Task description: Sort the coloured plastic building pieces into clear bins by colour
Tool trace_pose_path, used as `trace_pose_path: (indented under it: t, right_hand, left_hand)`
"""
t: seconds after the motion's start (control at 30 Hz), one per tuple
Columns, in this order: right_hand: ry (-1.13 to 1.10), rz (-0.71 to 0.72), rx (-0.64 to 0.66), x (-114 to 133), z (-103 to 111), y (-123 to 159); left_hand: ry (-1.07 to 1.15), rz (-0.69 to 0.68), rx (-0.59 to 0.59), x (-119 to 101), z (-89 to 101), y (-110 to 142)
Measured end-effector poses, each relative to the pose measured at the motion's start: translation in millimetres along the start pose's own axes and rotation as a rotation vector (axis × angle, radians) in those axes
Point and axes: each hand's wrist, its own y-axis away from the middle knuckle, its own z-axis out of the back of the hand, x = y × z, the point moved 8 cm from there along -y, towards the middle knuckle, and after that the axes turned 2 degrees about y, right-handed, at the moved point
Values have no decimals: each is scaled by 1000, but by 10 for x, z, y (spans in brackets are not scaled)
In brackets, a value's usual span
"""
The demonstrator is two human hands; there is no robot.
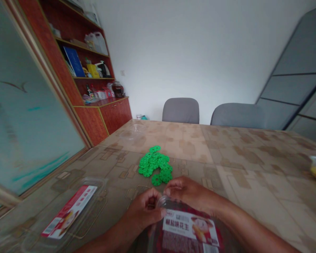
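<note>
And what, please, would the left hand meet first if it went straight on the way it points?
Beyond the plastic container it touches, the left hand would probably meet the right hand first; the green discs lie farther on, though depth is uncertain.

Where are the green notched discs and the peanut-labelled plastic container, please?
Green notched discs (153, 162): head view, middle of the pile.
Peanut-labelled plastic container (184, 227): head view, on its printed label.

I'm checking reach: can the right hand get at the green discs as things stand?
Probably yes: the green discs lie just beyond the right hand, with nothing visible between, though it is at the corner of the labelled container.
</note>
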Motion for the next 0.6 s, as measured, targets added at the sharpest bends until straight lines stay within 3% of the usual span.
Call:
trace_pose_path:
  t: [0.27, 0.4, 0.6]
  right_hand:
    - [49, -97, -50, -30, -40, -157]
    - [142, -27, -92, 19, -40, -137]
    - [235, 102, -137, 96, -62, -115]
  left_hand:
    - [-73, 68, -105, 241, 100, -49]
    - [-55, 104, -112, 195, 70, -36]
    - [6, 80, -20, 96, -18, -4]
